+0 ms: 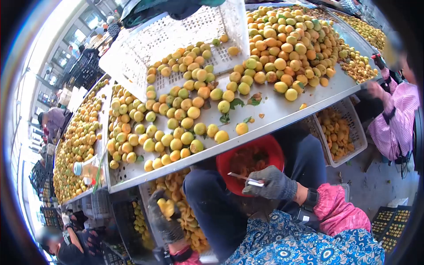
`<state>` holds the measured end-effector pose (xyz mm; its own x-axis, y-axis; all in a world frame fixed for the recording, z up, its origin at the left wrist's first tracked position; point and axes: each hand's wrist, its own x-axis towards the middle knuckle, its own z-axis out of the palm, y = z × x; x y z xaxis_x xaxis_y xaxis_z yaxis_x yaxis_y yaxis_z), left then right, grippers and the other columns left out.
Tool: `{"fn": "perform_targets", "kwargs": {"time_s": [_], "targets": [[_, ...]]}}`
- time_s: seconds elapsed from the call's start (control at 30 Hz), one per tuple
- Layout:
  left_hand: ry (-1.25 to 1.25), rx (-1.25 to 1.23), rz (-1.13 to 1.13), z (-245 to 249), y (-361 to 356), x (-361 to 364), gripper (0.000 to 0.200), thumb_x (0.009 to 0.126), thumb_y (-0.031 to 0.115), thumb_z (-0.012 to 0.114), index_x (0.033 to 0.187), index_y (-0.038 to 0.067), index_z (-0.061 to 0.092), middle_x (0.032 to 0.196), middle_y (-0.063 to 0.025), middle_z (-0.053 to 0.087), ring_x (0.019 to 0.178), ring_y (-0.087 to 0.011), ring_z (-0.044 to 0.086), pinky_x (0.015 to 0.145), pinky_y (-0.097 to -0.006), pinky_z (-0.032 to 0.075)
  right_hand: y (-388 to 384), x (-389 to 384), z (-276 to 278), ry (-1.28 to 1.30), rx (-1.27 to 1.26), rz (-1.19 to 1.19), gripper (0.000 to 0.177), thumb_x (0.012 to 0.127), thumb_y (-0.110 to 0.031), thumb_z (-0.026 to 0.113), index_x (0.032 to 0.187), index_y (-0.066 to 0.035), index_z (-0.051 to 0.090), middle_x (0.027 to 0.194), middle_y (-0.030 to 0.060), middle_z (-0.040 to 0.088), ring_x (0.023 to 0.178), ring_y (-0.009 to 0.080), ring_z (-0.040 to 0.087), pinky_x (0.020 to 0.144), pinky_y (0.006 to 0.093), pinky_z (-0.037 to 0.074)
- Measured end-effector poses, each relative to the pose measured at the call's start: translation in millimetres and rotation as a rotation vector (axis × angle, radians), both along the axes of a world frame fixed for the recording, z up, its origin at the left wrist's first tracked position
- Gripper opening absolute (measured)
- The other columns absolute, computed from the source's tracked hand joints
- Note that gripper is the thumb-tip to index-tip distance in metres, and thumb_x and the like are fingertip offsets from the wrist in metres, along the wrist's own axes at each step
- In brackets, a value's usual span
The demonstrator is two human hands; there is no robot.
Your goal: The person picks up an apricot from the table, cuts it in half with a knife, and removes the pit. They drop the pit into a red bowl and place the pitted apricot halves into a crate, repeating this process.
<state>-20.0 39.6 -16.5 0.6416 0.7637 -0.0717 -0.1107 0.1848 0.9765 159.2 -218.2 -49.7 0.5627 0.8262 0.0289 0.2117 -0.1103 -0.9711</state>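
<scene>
Left hand [165,218], gloved, is curled snug round one apricot [167,206], low on the near left over the white crate [145,194] of cut fruit that sits under the table. Right hand [270,183], gloved too, is closed on a small knife [244,178] with the blade pointing left, just in front of the red basin [274,148] by my knees.

So I'd say this is the pick-one-and-split stage: fruit in hand, blade not on it yet, hands well apart. The next move needs the two brought together and the edge lined up on the seam, minding the glove fingers.

The apricot looks yellow-orange, smooth, and whole as far as I can tell, since my fingers hide part of it. Loads more are in the pile [282,39] on the steel table [282,110] further off, some of them greenish.
</scene>
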Motion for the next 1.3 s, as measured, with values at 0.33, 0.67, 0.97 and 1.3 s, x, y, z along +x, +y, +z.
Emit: {"fn": "perform_targets", "kwargs": {"time_s": [0.33,0.67,0.97,1.3], "targets": [[0.639,0.68,0.104,-82.4,89.2,-14.3,0.016,0.09,0.009,0.059,0.098,-0.005,0.06,0.089,-0.0115,0.063,0.083,-0.0189,0.057,0.078,-0.0322,0.046,-9.2,37.0,-12.5,-0.189,-0.257,-0.007,0.017,0.082,-0.018,0.065,0.094,-0.006,0.063,0.076,0.0124,0.063,0.069,0.0276,0.063,0.068,0.0361,0.05],[0.481,1.168,-0.177,-12.3,142.5,285.6,0.026,0.092,0.021,0.055,0.107,0.001,0.061,0.097,-0.0167,0.065,0.092,-0.0291,0.063,0.082,-0.0358,0.048,-17.5,106.4,20.8,0.767,-0.15,-0.373,0.015,0.085,-0.017,0.068,0.092,-0.004,0.067,0.072,0.0002,0.064,0.065,0.0063,0.057,0.058,0.023,0.046],[0.385,1.571,-0.308,-68.5,216.8,558.4,0.052,0.088,0.043,0.06,0.125,0.006,0.056,0.114,-0.0202,0.062,0.107,-0.0318,0.06,0.092,-0.0386,0.045,-46.9,113.9,-21.6,0.781,-0.034,-0.73,0.022,0.078,-0.017,0.073,0.083,0.004,0.066,0.064,0.0084,0.063,0.048,0.0156,0.056,0.046,0.0268,0.047],[0.691,1.203,-0.806,-65.7,211.9,610.6,0.054,0.081,0.028,0.073,0.126,0.005,0.056,0.107,-0.0098,0.067,0.094,-0.0137,0.061,0.085,-0.0273,0.049,-37.4,127.0,-9.9,1.183,0.054,-0.839,0.03,0.076,-0.018,0.074,0.085,0.009,0.065,0.065,0.0129,0.064,0.048,0.0204,0.059,0.044,0.0292,0.048]]}}
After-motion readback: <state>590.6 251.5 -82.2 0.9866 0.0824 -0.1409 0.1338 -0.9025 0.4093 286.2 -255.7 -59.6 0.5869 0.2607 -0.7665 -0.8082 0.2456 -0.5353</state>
